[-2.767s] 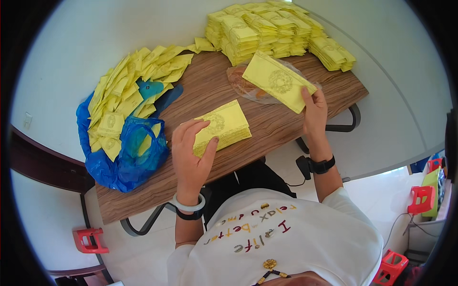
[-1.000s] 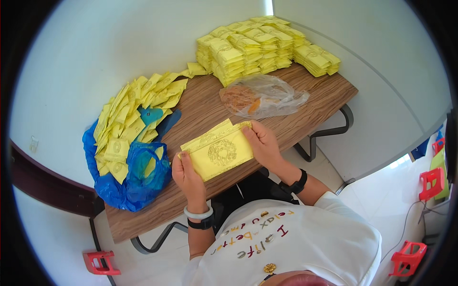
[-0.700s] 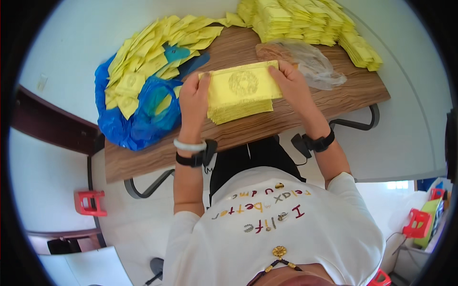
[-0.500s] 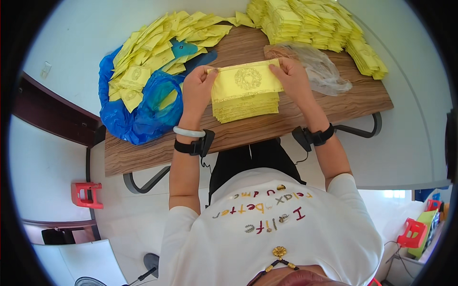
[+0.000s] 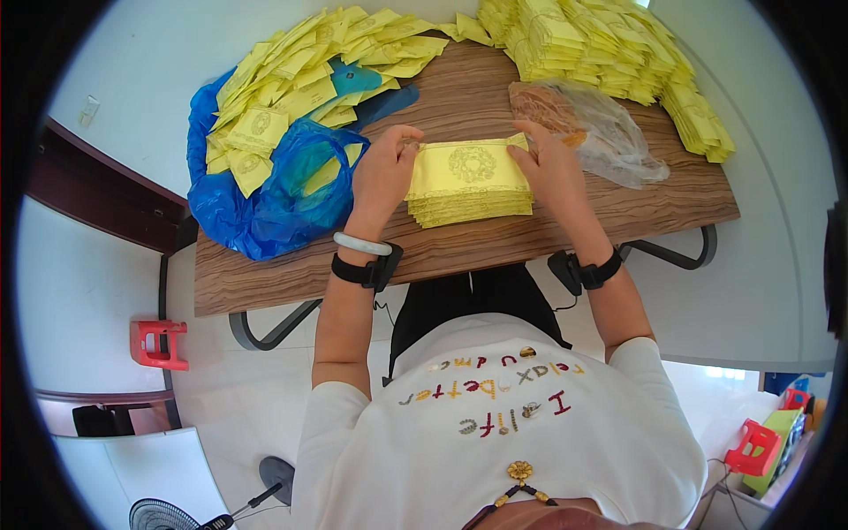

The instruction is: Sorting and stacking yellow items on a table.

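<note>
Multicoloured lettering (image 5: pixel 477 386) spans the chest of your white shirt (image 5: pixel 415 477); before you, the top yellow packet (image 5: pixel 431 164) bears 1 round emblem (image 5: pixel 472 164), its border print (image 5: pixel 468 191) too small to read.

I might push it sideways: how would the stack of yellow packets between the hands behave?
The stack of yellow packets would probably shear, as its near edge shows many separate layers. It seems unlikely to roll or tip, lying broad and flat.

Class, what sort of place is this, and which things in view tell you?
Probably an indoor workroom: a wood-grain table bears neat stacks of yellow packets, and a blue plastic bag overflows with loose packets.
</note>
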Demonstrator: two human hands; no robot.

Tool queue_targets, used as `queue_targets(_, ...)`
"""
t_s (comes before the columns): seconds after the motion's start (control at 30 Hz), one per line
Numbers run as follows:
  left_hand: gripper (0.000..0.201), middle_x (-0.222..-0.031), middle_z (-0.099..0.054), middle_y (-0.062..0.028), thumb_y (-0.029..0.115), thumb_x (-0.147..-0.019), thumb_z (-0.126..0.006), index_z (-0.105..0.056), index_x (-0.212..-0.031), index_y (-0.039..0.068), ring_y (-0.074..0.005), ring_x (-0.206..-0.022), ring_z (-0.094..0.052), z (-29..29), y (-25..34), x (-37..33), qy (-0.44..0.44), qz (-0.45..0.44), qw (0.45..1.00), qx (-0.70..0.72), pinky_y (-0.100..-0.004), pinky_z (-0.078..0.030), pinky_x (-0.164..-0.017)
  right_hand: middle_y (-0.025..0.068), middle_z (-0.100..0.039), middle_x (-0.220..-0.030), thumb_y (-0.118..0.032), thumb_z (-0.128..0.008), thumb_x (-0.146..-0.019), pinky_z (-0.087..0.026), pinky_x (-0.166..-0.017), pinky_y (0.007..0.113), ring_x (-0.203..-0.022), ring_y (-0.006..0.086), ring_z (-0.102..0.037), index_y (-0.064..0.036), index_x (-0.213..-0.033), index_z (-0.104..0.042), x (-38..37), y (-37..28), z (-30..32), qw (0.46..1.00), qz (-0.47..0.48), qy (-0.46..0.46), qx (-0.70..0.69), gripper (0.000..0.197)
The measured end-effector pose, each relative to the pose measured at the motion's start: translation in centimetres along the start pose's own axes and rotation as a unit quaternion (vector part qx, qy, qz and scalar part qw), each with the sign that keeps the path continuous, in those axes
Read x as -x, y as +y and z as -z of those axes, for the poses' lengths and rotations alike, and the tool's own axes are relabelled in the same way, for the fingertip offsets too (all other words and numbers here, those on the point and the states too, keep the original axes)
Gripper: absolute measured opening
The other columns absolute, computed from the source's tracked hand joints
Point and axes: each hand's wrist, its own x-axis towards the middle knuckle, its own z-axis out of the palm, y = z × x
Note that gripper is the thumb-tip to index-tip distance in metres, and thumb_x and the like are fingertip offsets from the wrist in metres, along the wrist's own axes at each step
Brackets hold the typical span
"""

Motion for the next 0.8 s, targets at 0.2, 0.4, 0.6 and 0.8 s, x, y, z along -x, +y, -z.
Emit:
queue_targets(0.2, 0.018, -0.072, -0.063, -0.0068, 0.017, -0.096, -0.057, -0.067, -0.110, 0.014, -0.0229, -0.067, -0.059, -0.4, -1.3, 0.1, 0.023, -0.050, 0.997, -0.052, -0.0349, -0.045, -0.062, 0.0106, -0.056, -0.067, -0.030, -0.064, -0.094, -0.045, -0.060, 0.039, -0.063, 0.0280, -0.058, -0.0104, -0.126, -0.060, 0.1, -0.4, -0.1, 0.997, 0.021, 0.008, 0.069, 0.038)
queue_targets(0.4, 0.019, -0.089, -0.068, -0.0126, 0.019, -0.095, -0.057, -0.067, -0.110, 0.012, -0.0302, -0.085, -0.065, 0.3, -0.6, 0.4, 0.006, -0.059, 0.990, -0.128, -0.0401, -0.050, -0.071, 0.0112, -0.055, -0.066, -0.032, -0.062, -0.095, -0.045, -0.060, 0.040, -0.063, 0.0275, -0.057, -0.0090, -0.125, -0.061, 0.8, -0.3, 0.4, 1.000, -0.003, -0.010, 0.026, 0.037)
queue_targets(0.6, 0.026, -0.115, -0.066, -0.0150, 0.029, -0.094, -0.059, -0.065, -0.111, 0.009, -0.0336, -0.103, -0.062, 1.3, 2.2, 0.9, 0.047, -0.098, 0.958, -0.266, -0.0420, -0.051, -0.081, 0.0116, -0.055, -0.067, -0.034, -0.057, -0.100, -0.044, -0.060, 0.036, -0.062, 0.0242, -0.055, -0.0047, -0.122, -0.062, 0.9, -0.7, 1.8, 0.999, -0.034, 0.005, -0.039, 0.037)
queue_targets(0.8, 0.070, -0.135, -0.054, -0.0179, 0.050, -0.082, -0.071, -0.054, -0.132, 0.004, -0.0365, -0.128, -0.048, -0.8, 5.1, 1.5, 0.015, -0.298, 0.923, -0.241, -0.0471, -0.039, -0.104, 0.0106, -0.058, -0.073, -0.033, -0.054, -0.102, -0.045, -0.063, 0.033, -0.067, 0.0203, -0.056, -0.0030, -0.120, -0.062, 1.2, 0.5, 2.5, 0.993, -0.040, 0.032, -0.103, 0.036)
